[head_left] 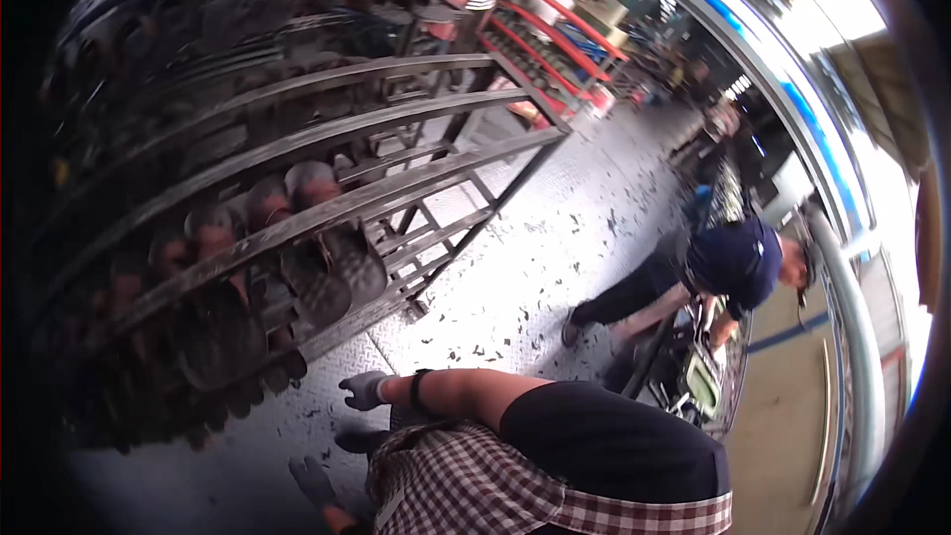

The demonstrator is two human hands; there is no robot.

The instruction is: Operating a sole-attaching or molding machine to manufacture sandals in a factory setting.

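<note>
A gloved hand point(364, 389), low and left of centre in the frame, belongs to the person wearing the camera. It sits at the end of a bare forearm that enters from the lower middle, with a dark band at the wrist. Which hand it is cannot be told for sure; it reads as the left. The fingers look loosely curled and hold nothing that can be seen. The other hand is out of view, behind a dark sleeve and a checked apron point(466, 485) along the bottom edge.

The hand hangs over a grey patterned metal floor point(535, 258) speckled with dark scraps. Nearest to it, just up and to the left, is a tall metal rack point(327, 208) filling the left half of the frame. Shoe forms and soles point(322, 282) hang in rows on its rails.

The rack's long axis runs from the lower left toward the upper centre of the frame. The rails slant the same way, and the hanging soles point mostly downward toward the floor.

As a judgement: reaching the rack well would mean moving the hand up and left, coming at one sole from below and gripping it along its length, clear of its neighbours.

At the right, another person in a dark cap point(738, 260) bends over a machine point(693, 376).
</note>
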